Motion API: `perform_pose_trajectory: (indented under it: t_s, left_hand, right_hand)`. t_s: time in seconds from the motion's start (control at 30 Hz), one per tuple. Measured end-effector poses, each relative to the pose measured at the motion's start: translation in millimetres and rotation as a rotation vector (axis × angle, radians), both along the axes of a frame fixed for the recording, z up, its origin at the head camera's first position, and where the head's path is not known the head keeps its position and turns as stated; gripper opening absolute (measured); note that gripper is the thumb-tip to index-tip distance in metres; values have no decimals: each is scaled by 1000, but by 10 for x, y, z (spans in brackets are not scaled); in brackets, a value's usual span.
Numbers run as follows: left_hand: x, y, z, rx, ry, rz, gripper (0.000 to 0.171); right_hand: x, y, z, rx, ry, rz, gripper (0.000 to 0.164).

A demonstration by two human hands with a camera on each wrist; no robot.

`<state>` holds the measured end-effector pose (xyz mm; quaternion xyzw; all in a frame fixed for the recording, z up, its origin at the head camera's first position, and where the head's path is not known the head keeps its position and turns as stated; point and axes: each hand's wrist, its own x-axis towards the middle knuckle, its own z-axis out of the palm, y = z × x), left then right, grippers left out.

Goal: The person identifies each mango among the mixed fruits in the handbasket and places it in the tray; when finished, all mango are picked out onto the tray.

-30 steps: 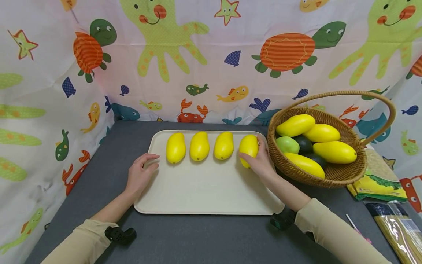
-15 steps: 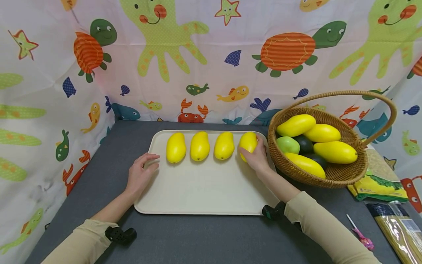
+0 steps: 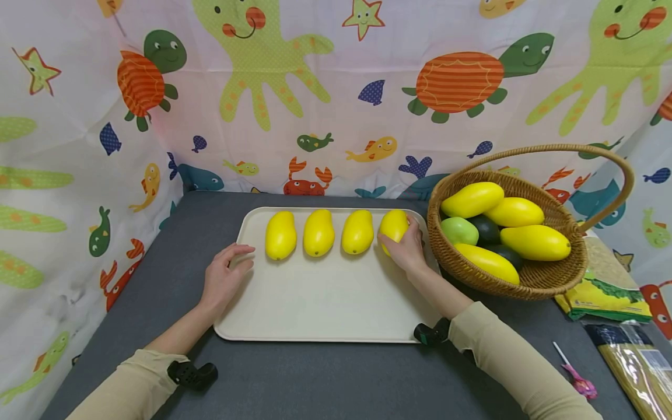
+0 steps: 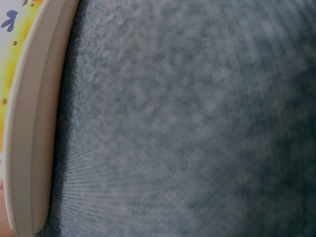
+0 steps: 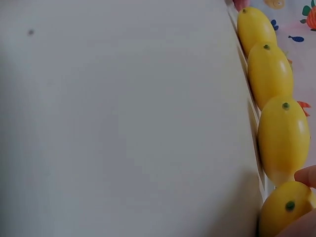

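On the dark table lies a cream tray [image 3: 325, 303], with yellow mangoes in a row along its far side. My right hand [image 3: 413, 252] grips the rightmost mango [image 3: 392, 226], thumb on its near left side and fingers around its right. To the left of it, apart from one another, lie a mango [image 3: 357, 232], another mango [image 3: 318, 233] and the leftmost mango [image 3: 280, 235]. In the right wrist view, fingertips touch the held mango [image 5: 279, 212]. My left hand [image 3: 223, 277] rests at the tray's left rim, fingers relaxed and holding nothing.
A wicker basket [image 3: 572, 274] right of the tray holds several mangoes, a green fruit [image 3: 459, 231] and dark fruits [image 3: 485, 229]. Further right lie a yellow-green packet [image 3: 604, 286], a lollipop [image 3: 580, 382] and a clear pack [image 3: 635, 367]. A patterned curtain [image 3: 336, 116] stands behind.
My right hand has shifted the rightmost mango slightly away from me and to the left, now level with the row. The left hand has stayed in place.
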<state>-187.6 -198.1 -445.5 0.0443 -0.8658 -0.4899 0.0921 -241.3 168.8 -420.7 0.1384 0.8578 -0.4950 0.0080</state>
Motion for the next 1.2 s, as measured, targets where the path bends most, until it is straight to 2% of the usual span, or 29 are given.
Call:
perform_pose_trajectory:
  t_s: [0.57, 1.2]
  left_hand:
    - [-14, -6, -20, -1, 13, 10, 24]
    - [-15, -3, -21, -8, 14, 16, 25]
  right_hand:
    - [-1, 18, -11, 11, -3, -24, 91]
    - [46, 57, 34, -7, -8, 19, 85]
